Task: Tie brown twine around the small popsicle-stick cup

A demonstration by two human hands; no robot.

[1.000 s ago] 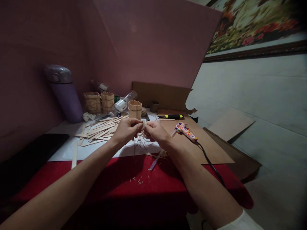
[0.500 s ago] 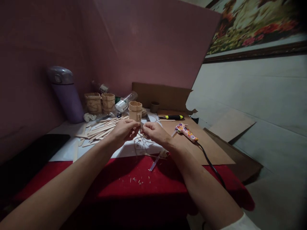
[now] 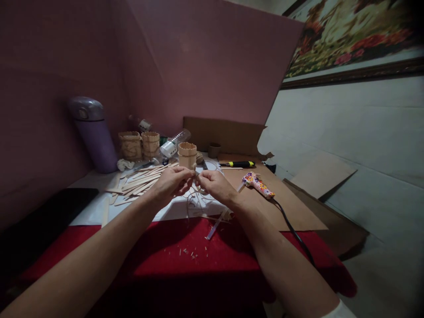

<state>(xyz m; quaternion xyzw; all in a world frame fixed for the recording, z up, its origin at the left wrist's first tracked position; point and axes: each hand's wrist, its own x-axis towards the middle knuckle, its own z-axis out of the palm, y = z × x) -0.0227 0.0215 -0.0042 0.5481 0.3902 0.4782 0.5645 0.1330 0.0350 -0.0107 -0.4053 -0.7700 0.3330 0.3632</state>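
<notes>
My left hand point(image 3: 172, 182) and my right hand point(image 3: 214, 183) meet fingertip to fingertip over the white paper point(image 3: 172, 211). Both are closed in a pinch on thin twine point(image 3: 188, 204), whose loose strands loop down beneath them. The exact spot they grip is small and partly hidden by the fingers. Just behind stands a small cup made of wooden sticks point(image 3: 187, 153), upright, with a band of twine around it. Left of my left hand lies a fanned pile of craft sticks point(image 3: 137, 183). A flower-patterned glue gun point(image 3: 258, 184) rests to the right.
Two more stick cups point(image 3: 130, 145), a plastic bottle point(image 3: 175, 143) and a purple tumbler point(image 3: 96, 141) stand back left. A yellow-black utility knife point(image 3: 238, 164) and a small dark pot point(image 3: 214, 150) are behind right. A clear glue stick point(image 3: 215, 227) and wood scraps point(image 3: 192, 254) lie in front.
The view has shifted slightly, so things sit a little lower. My fingertips have moved marginally while still pinched together; nothing was let go.
</notes>
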